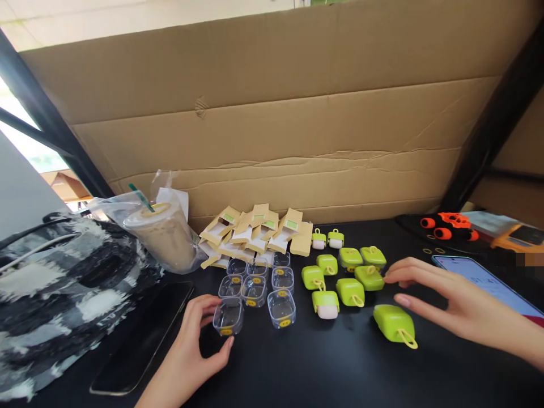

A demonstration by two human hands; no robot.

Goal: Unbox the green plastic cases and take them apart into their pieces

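Nearest clear container (228, 317), yellow sticker on its near face: sits just right of the left hand (193, 348), fingers curled at its left side, thumb by its near edge. Cannot tell whether they grip. Left hand much the nearer. Squarish, no clear long axis.

Other clear containers (281, 309) grouped right and far; contents too hard to make out.

Further right, green cases (351, 292), some showing pale undersides. Nearest green case (393, 323) lies apart, long axis far-left to near-right, loop at the near-right end. Right hand (454, 300), open and holding nothing, hovers just far and right of it.

Far: heaped card sleeves (255, 226). Far left: bagged drink cup (172, 241), brownish drink inside, green straw.
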